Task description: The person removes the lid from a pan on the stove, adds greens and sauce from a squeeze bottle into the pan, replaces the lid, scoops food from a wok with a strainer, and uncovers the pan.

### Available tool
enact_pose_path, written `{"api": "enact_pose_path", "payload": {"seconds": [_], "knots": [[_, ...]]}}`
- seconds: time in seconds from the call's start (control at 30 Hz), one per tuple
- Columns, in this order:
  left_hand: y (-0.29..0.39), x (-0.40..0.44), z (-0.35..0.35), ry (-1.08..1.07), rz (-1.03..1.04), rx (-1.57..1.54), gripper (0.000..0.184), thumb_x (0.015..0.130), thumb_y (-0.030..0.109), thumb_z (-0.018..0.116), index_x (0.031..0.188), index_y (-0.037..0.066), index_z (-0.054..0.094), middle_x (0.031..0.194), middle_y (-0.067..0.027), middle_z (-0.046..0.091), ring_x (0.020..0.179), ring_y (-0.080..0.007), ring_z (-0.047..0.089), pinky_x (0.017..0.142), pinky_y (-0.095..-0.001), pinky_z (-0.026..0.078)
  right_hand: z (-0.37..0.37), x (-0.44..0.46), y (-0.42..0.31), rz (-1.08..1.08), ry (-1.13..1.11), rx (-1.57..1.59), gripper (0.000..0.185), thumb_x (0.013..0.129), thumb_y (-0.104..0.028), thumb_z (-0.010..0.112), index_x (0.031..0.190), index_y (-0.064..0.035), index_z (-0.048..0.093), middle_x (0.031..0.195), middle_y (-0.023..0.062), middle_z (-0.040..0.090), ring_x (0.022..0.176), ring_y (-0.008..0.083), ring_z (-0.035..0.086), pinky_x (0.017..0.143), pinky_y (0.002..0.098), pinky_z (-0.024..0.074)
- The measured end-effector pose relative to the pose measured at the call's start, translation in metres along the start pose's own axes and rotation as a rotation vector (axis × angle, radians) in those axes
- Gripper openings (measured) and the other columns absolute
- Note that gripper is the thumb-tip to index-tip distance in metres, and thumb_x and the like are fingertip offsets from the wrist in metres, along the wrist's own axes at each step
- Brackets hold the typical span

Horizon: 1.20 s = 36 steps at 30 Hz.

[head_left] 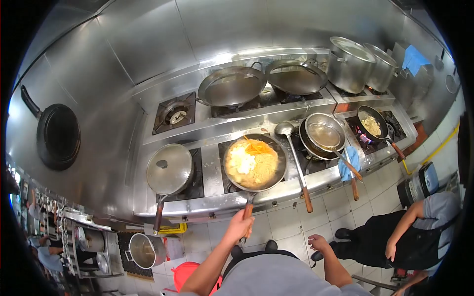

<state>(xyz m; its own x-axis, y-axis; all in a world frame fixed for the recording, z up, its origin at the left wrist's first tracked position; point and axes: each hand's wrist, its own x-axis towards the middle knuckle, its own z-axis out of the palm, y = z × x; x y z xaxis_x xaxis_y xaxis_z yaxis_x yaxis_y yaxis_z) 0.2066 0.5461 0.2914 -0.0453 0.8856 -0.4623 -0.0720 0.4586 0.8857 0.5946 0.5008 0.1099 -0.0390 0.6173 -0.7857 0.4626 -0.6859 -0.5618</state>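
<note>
My left hand (240, 225) is wrapped round the wooden handle (248, 211) of a dark frying pan (283, 159) over a front burner. Inside the pan lies yellowish food (254, 167), partly blurred, with orange strips along its top edge and a paler white patch at left. My right hand (320, 243) hangs low in front of the stove, apart from everything, its fingers loosely curled and slightly apart with nothing seen in them. Nearest to it on the stove is a long ladle (296, 158) with a wooden handle, lying right of the pan.
A lidded pan (169, 170) stands left. Right are a strainer over a pot (323, 132), a blue cloth (349, 163), and a small pan (373, 123) of pale slices over a flame. Two woks (232, 89) and tall pots (350, 66) stand behind. A person (414, 232) stands right.
</note>
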Motion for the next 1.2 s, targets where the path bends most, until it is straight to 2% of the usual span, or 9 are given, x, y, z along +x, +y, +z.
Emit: {"api": "enact_pose_path", "payload": {"seconds": [0.07,0.2,0.33,0.4,0.57,0.67,0.87,0.97,1.2], "knots": [[0.014,0.026,0.011,-0.093,-0.003,-0.131,0.013,0.081,0.01,0.053,0.089,0.004,0.046,0.061,-0.0028,0.046,0.042,-0.0116,0.046,0.035,-0.027,0.039,0.005,0.004,0.0,0.014,-0.05,-0.06,0.035,0.075,-0.013,0.059,0.109,-0.0038,0.055,0.08,0.0074,0.062,0.058,0.0136,0.057,0.049,0.0269,0.0455],[0.015,0.046,0.02,-0.001,0.035,-0.325,0.017,0.082,0.011,0.053,0.096,0.005,0.046,0.063,-0.0022,0.048,0.044,-0.0111,0.047,0.035,-0.0266,0.039,0.013,0.004,-0.01,0.012,-0.058,-0.078,0.036,0.074,-0.014,0.06,0.108,-0.0031,0.056,0.077,0.0066,0.061,0.06,0.0136,0.057,0.05,0.0272,0.046],[0.005,-0.004,-0.003,0.027,0.007,-0.024,0.02,0.082,0.011,0.052,0.099,0.004,0.045,0.061,-0.0024,0.047,0.043,-0.0114,0.047,0.035,-0.0274,0.04,0.021,-0.005,-0.006,-0.034,-0.012,0.061,0.035,0.074,-0.017,0.061,0.107,-0.0048,0.057,0.075,0.0067,0.062,0.061,0.0149,0.058,0.052,0.0291,0.0474],[0.006,-0.001,-0.005,0.029,0.022,0.037,0.016,0.082,0.01,0.052,0.095,0.004,0.046,0.06,-0.002,0.047,0.043,-0.0115,0.047,0.035,-0.0278,0.039,0.023,-0.003,0.011,-0.342,0.082,-0.568,0.033,0.076,-0.019,0.061,0.106,-0.0071,0.058,0.073,0.0079,0.063,0.061,0.0166,0.059,0.055,0.0306,0.0487],[0.019,0.046,0.011,-0.034,0.016,-0.186,0.01,0.081,0.01,0.051,0.085,0.004,0.045,0.06,-0.0024,0.046,0.042,-0.0116,0.046,0.035,-0.0281,0.04,0.042,0.008,0.0,-0.23,-0.107,-0.469,0.034,0.076,-0.02,0.061,0.107,-0.0061,0.058,0.078,0.0102,0.064,0.063,0.0178,0.062,0.058,0.0305,0.0496],[0.004,0.037,0.005,0.03,0.032,-0.269,0.011,0.081,0.01,0.051,0.088,0.004,0.045,0.061,-0.0025,0.047,0.042,-0.0114,0.046,0.034,-0.0285,0.04,0.041,-0.014,-0.03,-0.13,-0.013,-0.258,0.033,0.076,-0.022,0.06,0.106,-0.0067,0.059,0.079,0.0132,0.065,0.065,0.0198,0.064,0.064,0.0312,0.0503],[0.005,0.039,-0.014,-0.042,0.0,-0.135,0.014,0.08,0.011,0.053,0.09,0.004,0.045,0.065,-0.0023,0.048,0.043,-0.0109,0.047,0.035,-0.0267,0.04,0.041,0.002,0.023,-0.163,-0.07,-0.39,0.03,0.077,-0.02,0.059,0.105,-0.0064,0.059,0.074,0.0104,0.064,0.056,0.0177,0.06,0.054,0.0306,0.0494],[0.003,0.045,-0.013,-0.061,-0.02,-0.203,0.017,0.083,0.018,0.053,0.091,0.005,0.045,0.068,-0.0022,0.049,0.045,-0.0105,0.048,0.036,-0.0263,0.041,0.034,0.009,0.035,0.087,-0.151,-0.091,0.03,0.077,-0.016,0.061,0.105,-0.0053,0.057,0.079,0.0072,0.064,0.058,0.0149,0.059,0.05,0.0273,0.0478],[0.008,0.042,-0.004,-0.071,-0.092,-0.375,0.027,0.087,0.031,0.051,0.095,0.007,0.044,0.071,-0.0025,0.05,0.047,-0.0108,0.048,0.038,-0.0256,0.041,0.028,0.015,0.012,0.058,-0.006,-0.037,0.022,0.08,-0.015,0.054,0.1,-0.0055,0.056,0.078,0.0062,0.063,0.055,0.0136,0.057,0.047,0.026,0.0459]]}}
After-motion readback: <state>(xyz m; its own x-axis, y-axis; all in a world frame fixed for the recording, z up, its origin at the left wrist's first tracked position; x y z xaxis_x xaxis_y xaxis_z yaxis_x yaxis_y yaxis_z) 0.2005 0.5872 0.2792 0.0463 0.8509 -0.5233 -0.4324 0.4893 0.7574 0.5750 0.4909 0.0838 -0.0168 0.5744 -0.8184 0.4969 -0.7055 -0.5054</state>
